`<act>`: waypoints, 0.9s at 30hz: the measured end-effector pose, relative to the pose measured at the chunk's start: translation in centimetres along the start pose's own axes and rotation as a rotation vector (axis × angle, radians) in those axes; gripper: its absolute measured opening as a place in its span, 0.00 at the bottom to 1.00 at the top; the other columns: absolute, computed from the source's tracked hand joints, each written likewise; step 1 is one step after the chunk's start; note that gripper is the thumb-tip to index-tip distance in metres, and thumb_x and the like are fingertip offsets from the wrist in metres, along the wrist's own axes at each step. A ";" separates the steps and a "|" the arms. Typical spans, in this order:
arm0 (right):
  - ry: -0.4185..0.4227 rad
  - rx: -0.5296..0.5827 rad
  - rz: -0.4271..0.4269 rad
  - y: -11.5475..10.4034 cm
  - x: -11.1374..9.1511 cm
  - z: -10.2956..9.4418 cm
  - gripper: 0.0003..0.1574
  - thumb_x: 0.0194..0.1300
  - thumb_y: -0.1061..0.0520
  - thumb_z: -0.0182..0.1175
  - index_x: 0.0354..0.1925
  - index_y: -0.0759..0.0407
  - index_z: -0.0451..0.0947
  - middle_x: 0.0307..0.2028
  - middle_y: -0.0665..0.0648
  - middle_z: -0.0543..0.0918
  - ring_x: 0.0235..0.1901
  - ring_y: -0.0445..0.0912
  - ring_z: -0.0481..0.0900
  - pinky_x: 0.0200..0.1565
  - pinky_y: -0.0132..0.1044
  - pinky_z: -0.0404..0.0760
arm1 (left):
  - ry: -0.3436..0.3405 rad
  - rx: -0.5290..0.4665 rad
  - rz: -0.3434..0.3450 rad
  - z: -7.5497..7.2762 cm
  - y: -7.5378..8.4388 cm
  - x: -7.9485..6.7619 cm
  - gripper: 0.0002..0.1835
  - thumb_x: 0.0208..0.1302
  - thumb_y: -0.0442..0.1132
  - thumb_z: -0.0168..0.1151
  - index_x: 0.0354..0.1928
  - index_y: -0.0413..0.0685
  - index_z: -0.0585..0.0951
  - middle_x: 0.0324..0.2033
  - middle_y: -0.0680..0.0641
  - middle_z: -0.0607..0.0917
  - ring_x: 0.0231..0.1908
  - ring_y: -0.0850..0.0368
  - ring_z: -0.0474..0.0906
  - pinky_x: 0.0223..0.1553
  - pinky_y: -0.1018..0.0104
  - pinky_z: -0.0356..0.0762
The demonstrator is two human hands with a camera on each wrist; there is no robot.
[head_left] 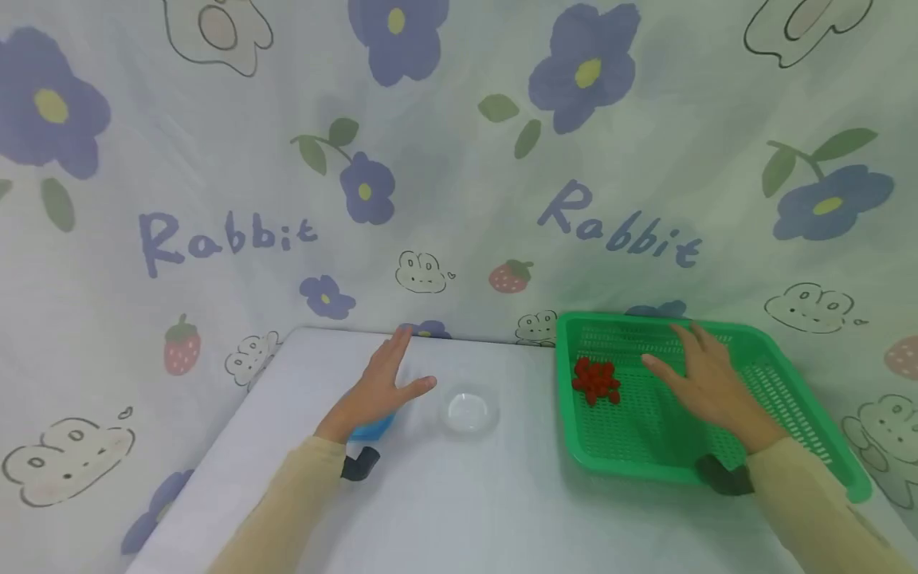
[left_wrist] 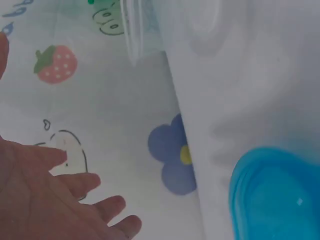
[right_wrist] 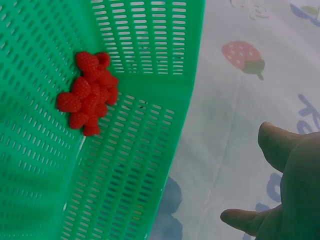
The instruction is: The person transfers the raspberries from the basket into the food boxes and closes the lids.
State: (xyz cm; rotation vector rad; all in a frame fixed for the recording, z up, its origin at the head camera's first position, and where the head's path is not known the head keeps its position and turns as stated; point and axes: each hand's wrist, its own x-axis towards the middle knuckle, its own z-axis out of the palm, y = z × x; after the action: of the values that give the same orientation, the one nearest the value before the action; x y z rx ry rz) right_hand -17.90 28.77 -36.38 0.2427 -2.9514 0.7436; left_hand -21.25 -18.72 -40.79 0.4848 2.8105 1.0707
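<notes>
In the head view my left hand hovers over a blue container, fingers extended and thumb spread, holding nothing. The hand partly hides the container, which shows more fully as a blue tray-like dish in the left wrist view. To the right of that hand stands a clear round bowl on the white table. Above the green basket my right hand is held with its fingers loosely spread and nothing in them. A cluster of raspberries lies at the basket's left side; the right wrist view shows these red raspberries heaped in a corner.
The white table ends at its back edge against a hanging cloth printed with flowers, rabbits and strawberries. The basket's raised rim runs round the right part of the table. Dark wrist straps sit below both hands.
</notes>
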 end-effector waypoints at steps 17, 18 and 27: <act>-0.119 0.036 0.032 0.7 2.5 0.9 0.53 0.77 0.36 0.46 0.72 0.80 0.48 0.68 0.87 0.52 0.65 0.82 0.50 0.59 0.80 0.54 | -0.077 -0.284 -0.163 5.4 0.2 -0.1 0.68 0.47 0.54 0.81 0.80 0.70 0.41 0.80 0.49 0.46 0.78 0.43 0.43 0.72 0.36 0.48; -0.125 0.035 0.037 0.7 2.6 0.9 0.52 0.77 0.36 0.46 0.72 0.80 0.48 0.68 0.87 0.52 0.65 0.82 0.49 0.59 0.80 0.54 | -0.075 -0.297 -0.161 5.7 0.2 -0.1 0.68 0.46 0.53 0.82 0.81 0.69 0.41 0.80 0.49 0.47 0.78 0.43 0.43 0.72 0.36 0.48; -0.208 0.027 0.038 0.7 3.5 1.9 0.49 0.77 0.39 0.50 0.69 0.82 0.55 0.65 0.85 0.61 0.64 0.80 0.59 0.61 0.74 0.62 | -0.065 -0.454 -0.143 7.3 -0.1 0.5 0.72 0.42 0.41 0.84 0.81 0.58 0.41 0.79 0.47 0.50 0.76 0.36 0.50 0.73 0.41 0.51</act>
State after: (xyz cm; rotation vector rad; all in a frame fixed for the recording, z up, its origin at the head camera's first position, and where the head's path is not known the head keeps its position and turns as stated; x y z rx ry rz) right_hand -21.59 28.05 -37.92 0.2826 -3.1505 0.8103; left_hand -20.30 -14.02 -46.36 0.2597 2.3907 1.5622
